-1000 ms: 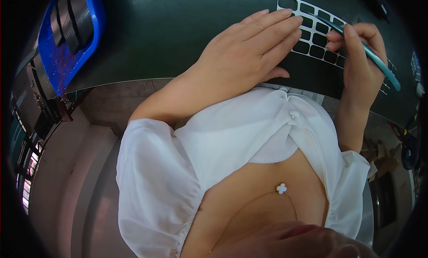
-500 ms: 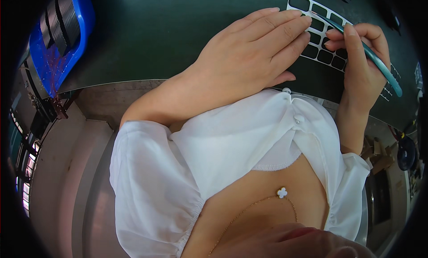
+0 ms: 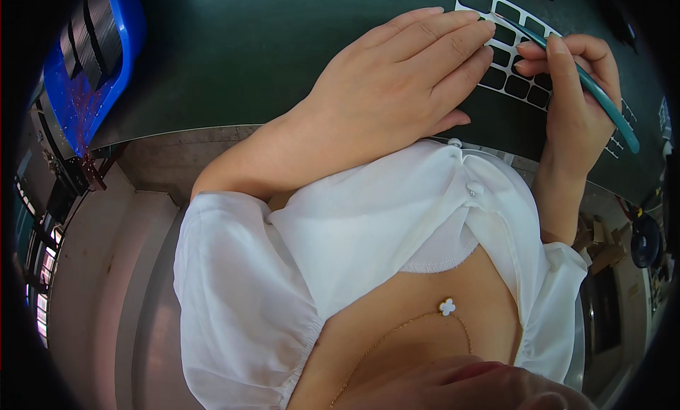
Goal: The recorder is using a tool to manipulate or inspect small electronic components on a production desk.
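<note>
A white sheet (image 3: pixel 504 46) with rows of rounded rectangular cut-outs lies on the dark green tabletop (image 3: pixel 234 63) at the upper right. My left hand (image 3: pixel 404 77) rests flat with its fingers stretched out, the fingertips over the sheet's left part. In my right hand (image 3: pixel 581 112) is a slim teal pair of tweezers (image 3: pixel 602 99), held like a pen between thumb and fingers. Its thin tip points to the upper left and ends just beyond my left fingertips, at the sheet. Whether the tip grips anything is too small to tell. Both hands cover parts of the sheet.
A blue bin (image 3: pixel 132 45) with dark, shiny strips (image 3: pixel 101 31) in it stands at the far left. Small white toothed pieces (image 3: pixel 614 147) lie on the table right of my right hand. Cardboard boxes (image 3: pixel 602 243) sit below the table's edge at the right.
</note>
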`<state>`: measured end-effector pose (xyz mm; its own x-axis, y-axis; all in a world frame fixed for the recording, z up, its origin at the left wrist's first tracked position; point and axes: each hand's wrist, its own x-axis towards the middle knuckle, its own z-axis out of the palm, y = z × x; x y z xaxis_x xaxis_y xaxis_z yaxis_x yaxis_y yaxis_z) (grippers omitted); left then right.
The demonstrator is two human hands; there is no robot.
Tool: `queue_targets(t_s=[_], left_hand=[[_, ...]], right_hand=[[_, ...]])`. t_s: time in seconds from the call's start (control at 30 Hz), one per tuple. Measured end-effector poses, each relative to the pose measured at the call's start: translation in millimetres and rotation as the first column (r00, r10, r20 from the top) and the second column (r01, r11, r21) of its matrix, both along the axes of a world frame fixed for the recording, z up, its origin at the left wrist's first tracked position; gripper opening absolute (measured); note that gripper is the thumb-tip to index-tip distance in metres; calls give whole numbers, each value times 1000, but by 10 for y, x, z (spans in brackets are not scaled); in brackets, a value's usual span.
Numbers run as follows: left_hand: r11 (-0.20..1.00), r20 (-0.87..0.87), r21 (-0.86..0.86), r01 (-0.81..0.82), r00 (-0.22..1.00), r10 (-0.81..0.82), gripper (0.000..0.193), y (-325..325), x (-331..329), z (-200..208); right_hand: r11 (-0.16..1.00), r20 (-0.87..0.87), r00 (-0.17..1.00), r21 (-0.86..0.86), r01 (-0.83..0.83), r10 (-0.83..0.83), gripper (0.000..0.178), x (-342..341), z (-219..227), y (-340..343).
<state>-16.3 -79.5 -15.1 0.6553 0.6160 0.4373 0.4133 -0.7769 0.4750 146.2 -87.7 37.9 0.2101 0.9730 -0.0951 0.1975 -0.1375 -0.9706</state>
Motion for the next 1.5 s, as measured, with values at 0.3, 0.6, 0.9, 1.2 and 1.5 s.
queue_targets(t_s=[0.3,0.6,0.9,1.2,1.5], left_hand=[[990,-213,-122,65,973,-90,41,114,-37,371],[981,-170,-126,149,971,-169,41,147,-94,551],[994,-60,-52,93,994,-96,28,686,142,732],[1000,-54,-7,1,999,-2,30,1030,411,566],[991,-20,-115,62,998,-65,32,1154,304,379]], right_hand=[[989,-167,980,119,-84,103,7,74,119,34],[983,-478,874,181,5,83,11,307,259,136],[966,-492,870,234,107,23,8,593,507,382],[981,-524,851,139,132,-40,6,739,242,430],[991,-467,876,-22,128,-124,4,790,93,458]])
